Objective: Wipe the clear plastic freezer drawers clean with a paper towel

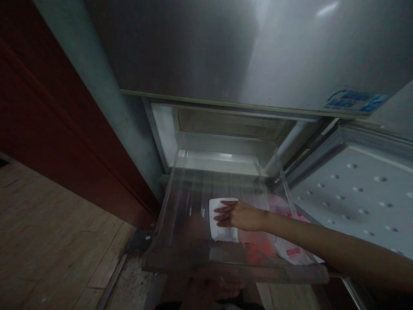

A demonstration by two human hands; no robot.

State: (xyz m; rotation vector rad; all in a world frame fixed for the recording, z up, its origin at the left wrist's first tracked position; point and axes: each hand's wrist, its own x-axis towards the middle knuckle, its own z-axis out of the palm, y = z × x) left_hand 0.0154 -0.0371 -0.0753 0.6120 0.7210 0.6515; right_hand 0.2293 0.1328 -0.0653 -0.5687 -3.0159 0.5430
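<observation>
My right hand [237,214] reaches in from the right and holds a folded white cloth [223,232] against the clear plastic drawer [190,193]. Its fingers lie across the top of the cloth, slightly spread. The drawer is pulled out of the lower compartment [219,147] of a fridge. Below the drawer's front lip, my left hand [217,287] shows dimly, fingers stretched toward the right; whether it touches the drawer is unclear.
A grey fridge door [222,51] fills the top. The lower door [351,193] stands open at the right. A pink and white plastic bag [292,249] shows near the drawer's right side. A red-brown wooden frame [80,125] rises at the left above a tiled floor [64,232].
</observation>
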